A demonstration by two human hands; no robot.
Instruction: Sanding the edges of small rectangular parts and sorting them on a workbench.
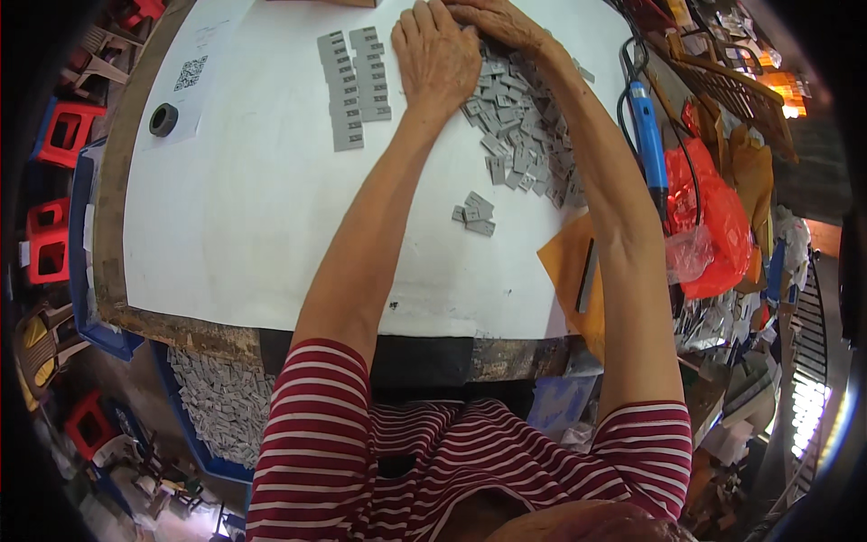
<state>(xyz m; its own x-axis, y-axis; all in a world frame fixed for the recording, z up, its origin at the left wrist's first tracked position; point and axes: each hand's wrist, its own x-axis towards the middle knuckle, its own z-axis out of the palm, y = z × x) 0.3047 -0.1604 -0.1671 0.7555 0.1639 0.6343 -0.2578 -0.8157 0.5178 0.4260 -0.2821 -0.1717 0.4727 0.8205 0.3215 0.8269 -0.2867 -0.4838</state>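
My left hand (pixel 437 60) is at the far edge of the view over the white tabletop (pixel 226 226), its fingers bent and close together. My right hand (pixel 502 22) reaches in from the right and meets it at the fingertips. Both hands look closed, but whatever is between the fingers is hidden. Left of my left hand, small flat grey plastic pieces stand in two neat columns, a left column (pixel 344 99) and a right column (pixel 371 81). A loose heap of the same grey pieces (pixel 519 126) spreads under and beside my right forearm.
A few grey pieces (pixel 476 215) lie apart, nearer me. A black ring-shaped roll (pixel 163 119) rests at the left on paper. At right are a blue pen-shaped tool (pixel 647 135) with a cable, brown paper (pixel 564 271) and a red plastic bag (pixel 713 217). A blue bin (pixel 217 465) holds pieces below.
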